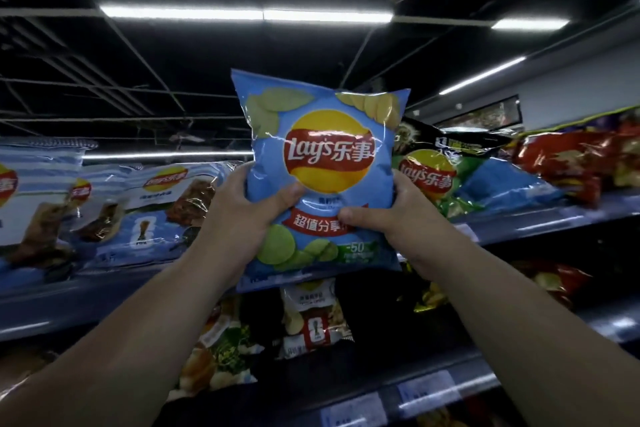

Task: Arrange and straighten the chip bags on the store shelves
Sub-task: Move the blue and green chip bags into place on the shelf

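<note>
Head view, and both hands are up! The blue bag [322,163] is upright in the air, logo facing the camera, held in front of the upper shelf [52,308] and above its front edge. The left hand [242,215] grips the bag's lower left side, thumb pressed across the front just under the logo. The right hand [391,215] grips the lower right side, thumb laid at the end of the red banner. On both hands the other fingers wrap behind the bag and are hidden, so how they lie cannot be told. The bag stands nearly straight, top seam towards the dark ceiling.

On the upper shelf to the left, pale bags [166,204] lean back in a row. To the right, just behind the right hand, a green bag [433,180] lies tilted with a black bag [460,142] above it, and red bags [568,163] sprawl further right. Below, more bags [315,319] stand on the lower shelf [481,383], with price tags [426,388] along its rim.
</note>
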Demonstrator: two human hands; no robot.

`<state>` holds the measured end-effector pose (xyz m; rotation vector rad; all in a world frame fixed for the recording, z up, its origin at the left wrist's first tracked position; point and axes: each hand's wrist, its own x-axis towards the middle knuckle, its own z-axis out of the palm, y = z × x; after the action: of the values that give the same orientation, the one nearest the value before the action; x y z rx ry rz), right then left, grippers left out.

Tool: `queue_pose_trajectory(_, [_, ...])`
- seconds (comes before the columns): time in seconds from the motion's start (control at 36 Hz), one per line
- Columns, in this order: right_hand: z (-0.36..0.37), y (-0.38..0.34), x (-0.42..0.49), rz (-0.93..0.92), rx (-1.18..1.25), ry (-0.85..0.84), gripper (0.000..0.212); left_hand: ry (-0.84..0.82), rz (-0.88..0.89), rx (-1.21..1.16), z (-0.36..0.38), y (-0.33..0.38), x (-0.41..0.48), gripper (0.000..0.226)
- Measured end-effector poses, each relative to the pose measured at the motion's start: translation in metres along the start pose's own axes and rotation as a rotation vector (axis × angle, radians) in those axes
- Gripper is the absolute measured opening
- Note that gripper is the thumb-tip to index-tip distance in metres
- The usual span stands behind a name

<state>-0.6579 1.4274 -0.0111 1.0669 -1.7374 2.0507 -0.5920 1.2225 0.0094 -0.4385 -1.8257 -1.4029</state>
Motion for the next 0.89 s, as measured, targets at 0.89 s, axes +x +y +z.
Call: queue_pose_trajectory(0.89, [-0.257, -0.037, -0.251, 0.155, -0.199, 0.387, 0.067, -0.233, -0.325, -0.194, 0.305, 0.03, -0.192, 0.07])
